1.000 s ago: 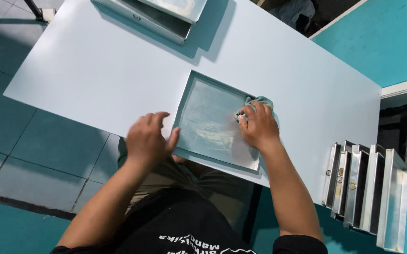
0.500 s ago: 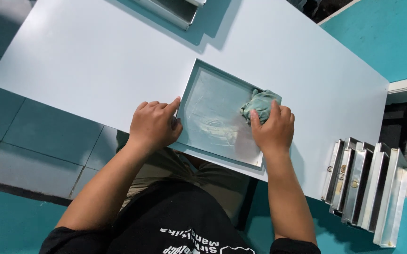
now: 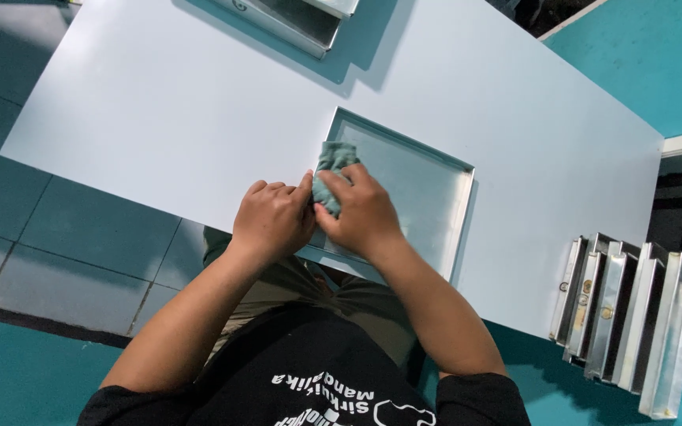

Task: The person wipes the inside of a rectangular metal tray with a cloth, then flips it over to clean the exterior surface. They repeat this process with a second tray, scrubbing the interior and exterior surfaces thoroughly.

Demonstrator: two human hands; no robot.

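Note:
A shallow square metal tray (image 3: 436, 170) lies flat on the pale blue table (image 3: 160, 118), close to its near edge. My right hand (image 3: 361, 213) presses a crumpled teal cloth (image 3: 331, 162) against the tray's left inner side. Right beside it, my left hand (image 3: 272, 218) grips the tray's left rim, fingers touching the cloth.
Several metal trays (image 3: 629, 319) stand on edge in a row at the table's right near corner. Another metal tray (image 3: 294, 20) lies at the table's far edge. A tiled floor and teal flooring surround the table.
My right hand has carried the cloth from the tray's right side across to its left side. The left hand has stayed on the left rim.

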